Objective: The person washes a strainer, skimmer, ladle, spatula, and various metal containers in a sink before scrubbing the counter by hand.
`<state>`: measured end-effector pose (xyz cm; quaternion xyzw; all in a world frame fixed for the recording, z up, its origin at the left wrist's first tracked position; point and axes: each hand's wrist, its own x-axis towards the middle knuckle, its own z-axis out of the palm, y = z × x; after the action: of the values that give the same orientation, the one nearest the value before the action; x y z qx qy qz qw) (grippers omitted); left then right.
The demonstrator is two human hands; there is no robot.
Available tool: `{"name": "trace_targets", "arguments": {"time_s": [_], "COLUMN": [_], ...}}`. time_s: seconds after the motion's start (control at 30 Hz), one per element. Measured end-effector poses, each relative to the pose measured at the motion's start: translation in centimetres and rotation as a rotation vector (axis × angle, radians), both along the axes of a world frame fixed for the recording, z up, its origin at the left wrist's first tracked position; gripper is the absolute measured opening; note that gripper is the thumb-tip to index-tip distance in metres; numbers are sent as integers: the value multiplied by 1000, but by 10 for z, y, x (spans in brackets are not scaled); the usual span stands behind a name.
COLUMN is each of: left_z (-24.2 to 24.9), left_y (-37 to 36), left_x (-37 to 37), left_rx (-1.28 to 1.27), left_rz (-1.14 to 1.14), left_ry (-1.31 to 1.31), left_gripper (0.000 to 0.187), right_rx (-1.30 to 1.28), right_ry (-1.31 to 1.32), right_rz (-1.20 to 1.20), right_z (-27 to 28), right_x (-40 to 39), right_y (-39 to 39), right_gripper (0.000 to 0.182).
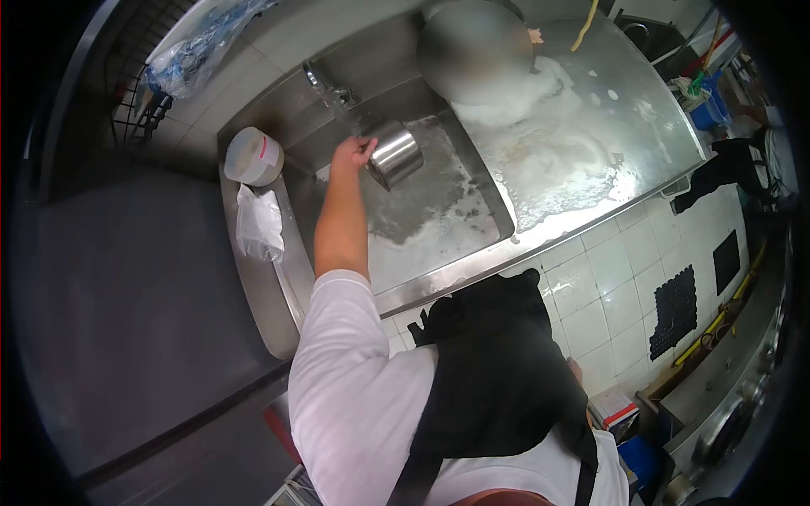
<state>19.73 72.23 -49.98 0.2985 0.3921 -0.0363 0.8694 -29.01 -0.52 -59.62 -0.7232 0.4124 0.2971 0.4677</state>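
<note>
My left hand (354, 152) is closed on the rim side of a shiny stainless steel pot (396, 157), holding it tilted over the sink (504, 221). The faucet (325, 87) is just behind the hand, and what looks like water falls from it near the pot. Greyish water with patches of white foam shows in the basin below. Of my right side, only a bit of skin (575, 369) appears beside the black apron; the fingers of that hand are hidden.
A white tub (254, 158) and a plastic bag (259, 223) sit on the left ledge. Foam and water cover the steel drainboard (620, 76) at right, where a large round, blurred object (477, 51) stands. Black mats (673, 312) lie on the tiled floor.
</note>
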Motion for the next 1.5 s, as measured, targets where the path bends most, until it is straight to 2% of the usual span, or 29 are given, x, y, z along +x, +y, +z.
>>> {"name": "trace_targets", "arguments": {"time_s": [0.1,0.17,0.23,0.33,0.4,0.43,0.47,0.53,0.6,0.63,0.7,0.73,0.77,0.87,0.97,1.0,1.07,1.13,1.2,1.27,1.43,1.47,1.5], "left_z": [2,12,41,78,82,83,71,93,117,126,141,146,150,156,147,139,137,137,135,127,138,147,153], "left_y": [-5,-8,-17,-40,-38,-37,-32,-47,-62,-65,-69,-70,-70,-70,-66,-62,-59,-61,-50,-43,-56,-62,-68], "left_x": [12,12,2,-15,-25,-31,-38,-66,-95,-106,-127,-136,-146,-164,-173,-174,-171,-169,-150,-128,-95,-93,-91], "left_rx": [345,569,741,1056,1258,1358,1661,1803,1906,1943,2012,2046,2048,2044,1999,1983,1951,1902,1449,1042,1098,1141,1186], "left_rz": [-99,-214,-301,-344,-584,-709,-782,-769,-786,-811,-836,-849,-819,-739,-718,-735,-806,-934,-1121,-1175,-1073,-1051,-1028], "left_ry": [13,61,53,93,76,65,-52,-168,-244,-254,-316,-344,-405,-594,-744,-749,-762,-770,-581,-390,-581,-611,-643], "left_gripper": [18,24,29,31,30,30,24,22,20,19,17,16,12,10,13,14,14,13,12,9,8,8,8], "right_rx": [-113,-284,-506,-557,-320,-208,-52,406,326,383,655,678,700,789,981,916,934,861,706,764,856,878,878], "right_ry": [-13,-80,-226,-603,-837,-840,-809,-723,-769,-637,-426,-305,-182,32,130,87,-21,-52,1,-10,14,-40,-2], "right_rz": [39,49,5,-117,-102,-39,-10,65,423,546,412,343,280,409,570,426,617,598,372,260,41,111,71], "right_z": [5,11,26,51,77,109,134,159,169,180,214,219,223,231,142,127,37,35,104,91,109,118,115], "right_x": [0,15,50,131,203,240,274,330,377,398,427,442,455,469,494,492,501,491,453,436,424,423,424], "right_y": [-1,-3,1,16,51,87,124,192,258,288,351,377,398,446,467,467,460,453,442,433,409,403,400], "right_gripper": [41,40,38,39,37,38,38,40,43,48,58,64,70,79,71,60,59,64,72,72,60,48,45]}}
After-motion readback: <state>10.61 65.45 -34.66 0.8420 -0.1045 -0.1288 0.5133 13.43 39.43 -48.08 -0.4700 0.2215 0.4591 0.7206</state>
